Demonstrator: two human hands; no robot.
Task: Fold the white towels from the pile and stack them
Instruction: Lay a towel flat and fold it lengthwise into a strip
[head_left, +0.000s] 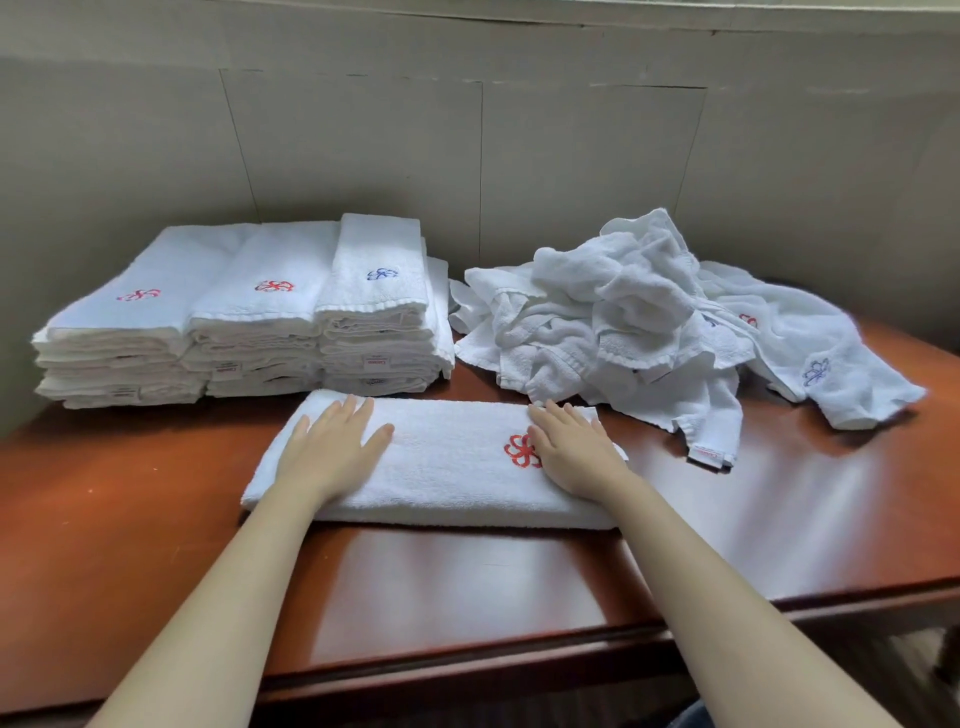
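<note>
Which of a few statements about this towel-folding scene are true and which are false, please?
1. The left hand and right hand both rest flat on the folded towel in front. True.
2. The flower emblem on that towel is blue. False: it is red.
3. The loose pile lies to the right of the folded stacks. True.
4. All three stacks show a red emblem on top. False: the rightmost stack's top towel bears a blue one.

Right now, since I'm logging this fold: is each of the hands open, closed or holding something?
Left hand: open, pressing flat on the folded towel.
Right hand: open, flat on the same towel.
</note>
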